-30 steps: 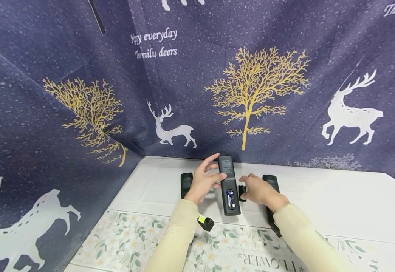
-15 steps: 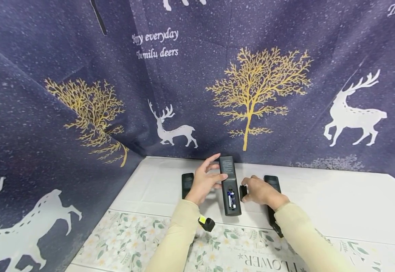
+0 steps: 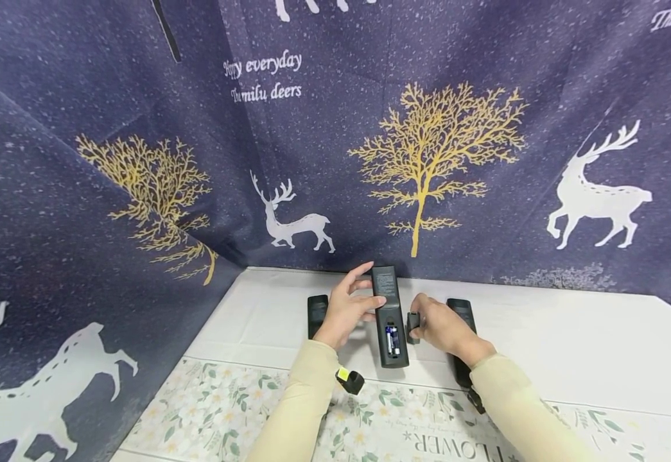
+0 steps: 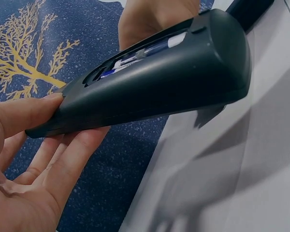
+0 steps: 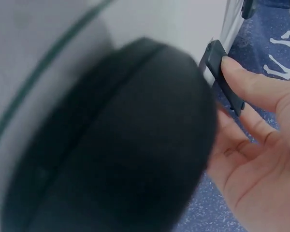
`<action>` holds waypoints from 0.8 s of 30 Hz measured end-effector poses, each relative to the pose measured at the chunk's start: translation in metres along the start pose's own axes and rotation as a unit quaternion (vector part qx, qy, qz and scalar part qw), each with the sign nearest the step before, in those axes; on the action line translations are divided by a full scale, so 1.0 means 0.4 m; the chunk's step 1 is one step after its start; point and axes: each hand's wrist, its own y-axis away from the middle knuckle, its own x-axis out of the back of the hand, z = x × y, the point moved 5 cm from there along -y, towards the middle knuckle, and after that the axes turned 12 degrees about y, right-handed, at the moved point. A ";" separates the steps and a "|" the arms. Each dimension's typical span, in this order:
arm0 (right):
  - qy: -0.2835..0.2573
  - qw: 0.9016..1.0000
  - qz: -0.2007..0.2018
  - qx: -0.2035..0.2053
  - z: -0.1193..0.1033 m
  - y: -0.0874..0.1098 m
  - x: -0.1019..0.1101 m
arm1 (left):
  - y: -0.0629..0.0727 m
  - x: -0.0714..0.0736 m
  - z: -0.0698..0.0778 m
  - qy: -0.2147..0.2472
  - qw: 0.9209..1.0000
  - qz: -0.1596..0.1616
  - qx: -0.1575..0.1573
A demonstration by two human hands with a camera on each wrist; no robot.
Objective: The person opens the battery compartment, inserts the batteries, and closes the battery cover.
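My left hand [image 3: 343, 311] grips a black remote control [image 3: 385, 282], its back side up. In the left wrist view, my thumb presses the top of the remote [image 4: 150, 94] and my fingers support it from below. The battery compartment is uncovered, with blue and silver batteries [image 3: 392, 340] lying side by side in it. Just right of the remote, my right hand [image 3: 442, 324] pinches a small black battery cover [image 3: 413, 327]. The right wrist view shows that cover [image 5: 223, 75] between thumb and fingers, apart from the remote.
A second remote [image 3: 316, 309] lies left of my left hand. Another one [image 3: 461, 311] is on the right, partly hidden under my right hand and wrist. The white table [image 3: 543, 340] has a flowered cloth [image 3: 225, 398] at its front and a dark blue deer-print curtain [image 3: 335, 160] behind.
My right hand has turned the battery cover, so its face now shows more toward the head camera. The left hand and the remote have stayed in place.
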 end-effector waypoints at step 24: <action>-0.119 0.991 0.053 0.013 0.008 0.027 0.001 | 0.001 -0.001 -0.001 0.001 1.000 -0.011 -0.001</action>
